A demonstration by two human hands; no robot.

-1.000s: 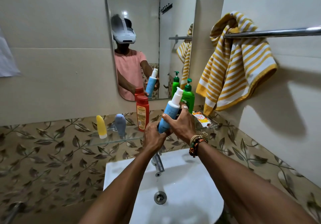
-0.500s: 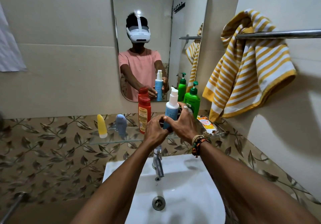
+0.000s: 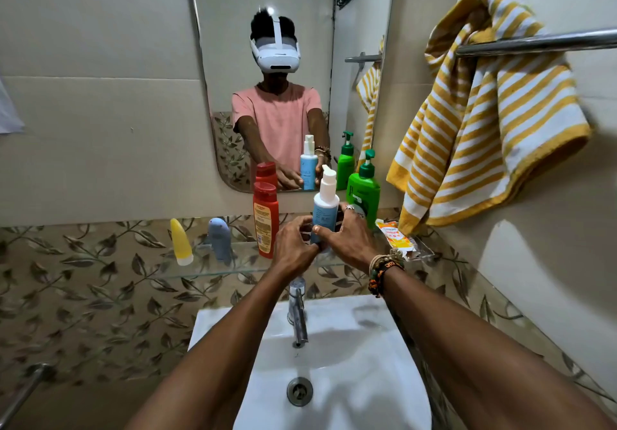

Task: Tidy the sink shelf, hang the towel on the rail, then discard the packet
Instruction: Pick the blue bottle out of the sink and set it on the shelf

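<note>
A blue spray bottle [image 3: 325, 207] with a white cap stands upright over the glass shelf [image 3: 233, 271], between a red bottle [image 3: 265, 219] and a green pump bottle [image 3: 364, 189]. My left hand [image 3: 293, 246] and my right hand [image 3: 350, 236] both hold its lower part, fingers curled round it. An orange and white packet [image 3: 394, 234] lies at the shelf's right end. A yellow tube [image 3: 181, 242] and a grey-blue tube [image 3: 220, 237] stand at the shelf's left. A yellow striped towel [image 3: 487, 122] hangs bunched over the left end of the metal rail [image 3: 541, 42].
A mirror [image 3: 287, 62] sits above the shelf and reflects me and the bottles. Below are a white sink [image 3: 334, 363] and a chrome tap [image 3: 297, 309]. A wall runs close on the right. Another metal bar [image 3: 20, 396] shows at the lower left.
The blue bottle went from tilted to upright and came down toward the shelf between the red and green bottles. Both hands stayed on it.
</note>
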